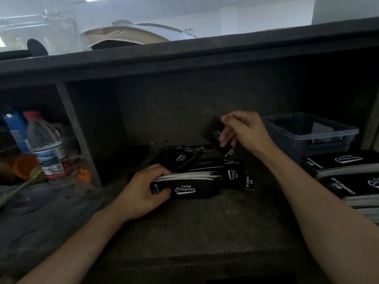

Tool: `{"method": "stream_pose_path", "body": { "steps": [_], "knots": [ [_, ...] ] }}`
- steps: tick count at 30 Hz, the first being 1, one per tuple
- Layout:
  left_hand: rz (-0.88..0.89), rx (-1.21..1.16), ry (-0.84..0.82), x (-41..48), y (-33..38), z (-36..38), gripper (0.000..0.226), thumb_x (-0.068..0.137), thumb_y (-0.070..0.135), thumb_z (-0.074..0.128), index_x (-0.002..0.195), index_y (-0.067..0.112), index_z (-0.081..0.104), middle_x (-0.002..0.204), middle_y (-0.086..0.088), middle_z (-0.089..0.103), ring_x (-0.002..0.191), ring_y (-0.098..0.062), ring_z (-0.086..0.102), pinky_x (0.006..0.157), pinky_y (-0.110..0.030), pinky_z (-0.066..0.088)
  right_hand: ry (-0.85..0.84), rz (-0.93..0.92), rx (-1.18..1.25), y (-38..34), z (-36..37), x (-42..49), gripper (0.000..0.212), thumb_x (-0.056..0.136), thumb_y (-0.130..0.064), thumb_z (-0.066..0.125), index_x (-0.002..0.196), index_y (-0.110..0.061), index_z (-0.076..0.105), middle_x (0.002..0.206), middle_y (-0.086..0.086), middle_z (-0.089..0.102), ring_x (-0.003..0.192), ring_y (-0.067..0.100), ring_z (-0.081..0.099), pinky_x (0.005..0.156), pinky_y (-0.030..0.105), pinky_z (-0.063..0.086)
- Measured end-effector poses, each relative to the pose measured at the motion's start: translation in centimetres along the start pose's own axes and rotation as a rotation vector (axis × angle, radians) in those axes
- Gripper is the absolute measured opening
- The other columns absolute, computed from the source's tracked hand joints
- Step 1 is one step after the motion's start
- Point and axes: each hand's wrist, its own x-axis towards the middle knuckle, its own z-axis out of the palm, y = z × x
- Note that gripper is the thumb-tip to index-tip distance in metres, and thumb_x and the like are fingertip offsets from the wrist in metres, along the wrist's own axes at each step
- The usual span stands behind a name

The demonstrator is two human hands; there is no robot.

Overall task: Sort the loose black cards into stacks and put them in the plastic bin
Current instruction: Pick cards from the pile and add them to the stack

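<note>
My left hand (143, 191) grips a thick stack of black cards (190, 184) with white "Club Camping" print, held on edge on the dark table. Behind it lies a loose pile of black cards (188, 157), with a few more cards (233, 177) standing to its right. My right hand (244, 132) is raised above the pile and pinches a single black card (214, 133), tilted. The clear plastic bin (311, 132) stands at the right, beyond my right forearm.
Two finished stacks of black cards (340, 163) lie at the right edge, in front of the bin. On the left are a water bottle (46, 144), a blue bottle (15, 130) and an orange cup (24, 167). A dark shelf (184, 56) overhangs the work area.
</note>
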Motion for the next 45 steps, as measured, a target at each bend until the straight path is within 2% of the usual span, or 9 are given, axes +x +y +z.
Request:
{"method": "stream_pose_path", "body": {
  "steps": [7,13,16,19,25,35,38,42,45],
  "knots": [
    [-0.058,-0.016,0.052,0.0,-0.2,0.0,0.036,0.069,0.038,0.069,0.102,0.035,0.054,0.142,0.012,0.046,0.126,-0.003,0.054,0.103,-0.031,0.049,-0.408,0.138,-0.328,1.9,0.2,-0.2,0.037,0.073,-0.014,0.084,0.102,-0.016,0.060,0.077,0.006,0.073,0.063,0.012,0.065,0.054,0.027,0.052],
    [-0.108,-0.130,0.043,-0.1,0.1,0.1,0.062,0.067,0.035,0.073,0.122,0.034,0.044,0.152,0.020,0.038,0.137,-0.003,0.046,0.110,-0.030,0.045,-0.800,0.310,-0.340,2.0,1.1,-0.9,0.020,0.092,-0.027,0.064,0.108,-0.018,0.072,0.101,0.002,0.075,0.084,0.007,0.068,0.068,0.026,0.057],
    [-0.093,-0.160,0.011,-0.1,0.4,0.1,0.063,0.071,0.029,0.073,0.128,0.033,0.048,0.121,0.016,0.065,0.113,-0.009,0.066,0.097,-0.025,0.053,-0.613,0.431,-0.292,1.7,1.0,-0.5,0.036,0.099,-0.039,0.048,0.108,-0.013,0.070,0.093,0.006,0.075,0.080,0.016,0.067,0.065,0.025,0.052],
    [-0.059,-0.107,0.003,-0.1,0.5,0.2,0.045,0.076,0.015,0.073,0.118,0.027,0.061,0.104,0.013,0.070,0.097,-0.009,0.070,0.087,-0.024,0.055,-0.319,0.446,-0.805,1.6,-0.1,-0.2,0.055,0.096,-0.056,0.044,0.100,-0.006,0.067,0.080,0.007,0.068,0.067,0.017,0.060,0.057,0.024,0.043],
    [-0.006,-0.033,-0.007,0.0,0.1,0.0,0.029,0.077,0.027,0.068,0.105,0.021,0.069,0.102,0.010,0.062,0.093,-0.013,0.066,0.080,-0.021,0.050,-0.528,0.612,-1.231,1.5,0.5,-1.2,0.093,0.069,-0.066,0.072,0.137,-0.009,0.047,0.135,0.009,0.054,0.118,0.027,0.056,0.099,0.038,0.048],
    [-0.012,-0.001,-0.011,0.0,-0.4,-0.1,0.037,0.074,0.037,0.068,0.107,0.021,0.067,0.143,0.005,0.046,0.134,-0.002,0.048,0.108,-0.020,0.041,-0.042,0.374,-0.645,2.8,0.0,1.0,0.025,0.068,-0.013,0.086,0.090,-0.016,0.073,0.091,0.003,0.074,0.086,0.015,0.068,0.084,0.030,0.055],
    [-0.028,0.004,0.012,-0.1,-0.1,0.0,0.052,0.072,0.038,0.068,0.121,0.023,0.060,0.150,0.005,0.039,0.138,0.002,0.041,0.111,-0.016,0.037,-0.169,0.229,-0.251,1.8,1.7,-0.6,0.023,0.068,-0.007,0.086,0.086,-0.014,0.072,0.075,0.002,0.075,0.072,0.009,0.070,0.073,0.026,0.055],
    [-0.117,-0.149,0.001,-0.1,0.2,0.1,0.073,0.070,0.037,0.072,0.137,0.034,0.043,0.130,0.014,0.059,0.117,-0.005,0.062,0.098,-0.028,0.053,-0.575,0.451,0.004,1.0,4.1,-1.7,0.018,0.093,-0.012,0.063,0.111,-0.008,0.064,0.099,0.013,0.075,0.093,0.019,0.072,0.078,0.027,0.057],
    [-0.093,-0.123,-0.020,-0.2,0.4,0.0,0.052,0.074,0.032,0.070,0.124,0.030,0.057,0.106,0.011,0.071,0.098,-0.011,0.071,0.087,-0.034,0.058,-0.478,0.429,-0.067,1.7,2.7,-0.7,0.020,0.099,-0.018,0.053,0.117,-0.011,0.061,0.103,0.009,0.075,0.102,0.023,0.070,0.086,0.033,0.055]
  ]
}}
